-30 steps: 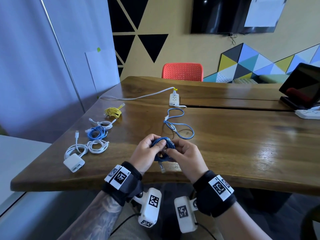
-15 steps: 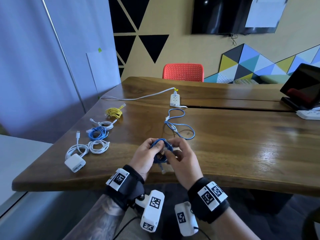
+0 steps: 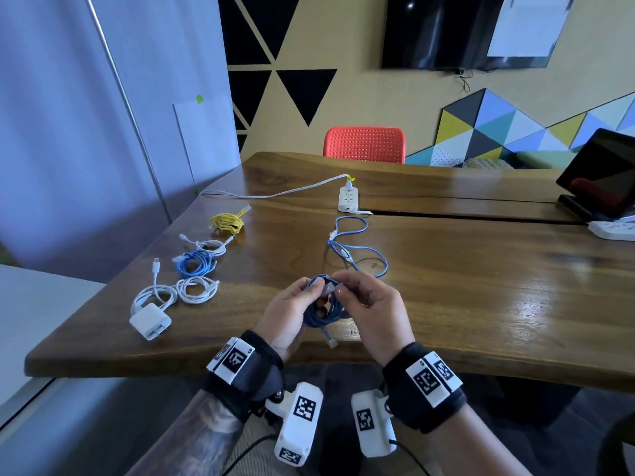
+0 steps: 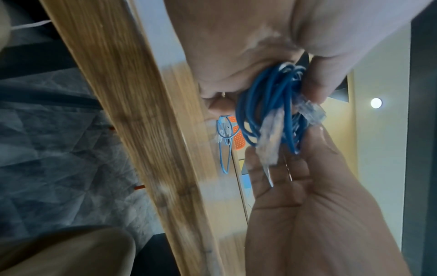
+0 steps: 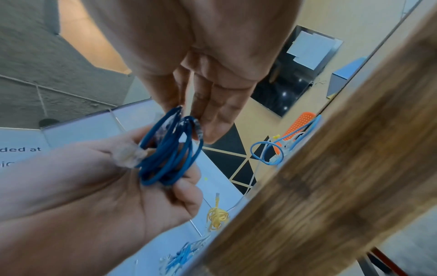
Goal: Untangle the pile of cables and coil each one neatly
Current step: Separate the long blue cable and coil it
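Note:
A dark blue cable (image 3: 326, 312) is wound into a small coil and held above the table's near edge. My left hand (image 3: 309, 293) grips the coil from the left, with the thumb (image 4: 316, 85) across the strands (image 4: 264, 104). At the coil's top, my right hand (image 3: 343, 286) pinches a clear plug (image 3: 328, 289). The other clear plug (image 3: 332, 342) dangles below the coil. A light blue cable (image 3: 357, 247) lies loose on the table just beyond my hands. In the right wrist view the coil (image 5: 170, 149) sits between both hands.
Along the table's left side lie coiled yellow (image 3: 226, 223), white (image 3: 211, 243), blue (image 3: 194, 264) and white (image 3: 197, 290) cables and a white charger (image 3: 149, 321). A power strip (image 3: 348, 199) lies mid-table. A tablet (image 3: 601, 176) and another strip (image 3: 611, 228) are at far right. An orange chair (image 3: 364, 144) stands behind.
My right hand has moved from the coil's lower right up to its top, bringing a clear plug with it. The left hand keeps its hold on the coil.

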A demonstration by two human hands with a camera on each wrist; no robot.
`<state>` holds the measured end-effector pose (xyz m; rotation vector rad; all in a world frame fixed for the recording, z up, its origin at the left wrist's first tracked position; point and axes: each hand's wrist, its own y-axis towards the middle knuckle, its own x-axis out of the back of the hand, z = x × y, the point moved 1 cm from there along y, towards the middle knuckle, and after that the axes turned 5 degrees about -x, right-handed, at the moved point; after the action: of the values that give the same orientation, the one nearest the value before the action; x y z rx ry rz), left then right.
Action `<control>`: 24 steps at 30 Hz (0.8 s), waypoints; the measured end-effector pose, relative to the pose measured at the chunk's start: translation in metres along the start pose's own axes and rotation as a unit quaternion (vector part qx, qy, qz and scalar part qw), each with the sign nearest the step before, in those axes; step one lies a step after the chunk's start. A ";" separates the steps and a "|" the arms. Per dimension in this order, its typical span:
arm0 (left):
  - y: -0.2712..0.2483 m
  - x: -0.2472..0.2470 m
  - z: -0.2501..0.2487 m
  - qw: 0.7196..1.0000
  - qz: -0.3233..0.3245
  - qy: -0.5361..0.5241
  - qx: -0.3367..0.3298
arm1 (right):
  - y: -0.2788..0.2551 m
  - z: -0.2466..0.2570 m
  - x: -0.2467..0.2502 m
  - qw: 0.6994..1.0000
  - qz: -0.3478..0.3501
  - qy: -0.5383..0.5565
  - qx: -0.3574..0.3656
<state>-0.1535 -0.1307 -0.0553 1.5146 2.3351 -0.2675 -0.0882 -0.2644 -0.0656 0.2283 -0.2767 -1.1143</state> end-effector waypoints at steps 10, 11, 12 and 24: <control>-0.002 0.004 0.005 1.000 -0.007 -0.015 -0.018 | -0.001 0.005 -0.005 0.975 0.022 -0.202 0.088; -0.002 0.005 0.005 1.000 -0.011 -0.013 -0.018 | -0.001 0.006 -0.005 0.966 0.027 -0.230 0.114; -0.002 0.005 0.005 1.000 -0.015 -0.010 -0.017 | -0.002 0.007 -0.005 0.958 0.031 -0.251 0.138; 0.001 0.002 0.002 0.998 -0.021 0.061 -0.027 | 0.004 0.016 0.007 0.920 0.020 -0.337 0.199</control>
<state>-0.1533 -0.1297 -0.0581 1.4967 2.4505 -0.1242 -0.0870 -0.2699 -0.0487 0.1883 -1.1254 -1.0581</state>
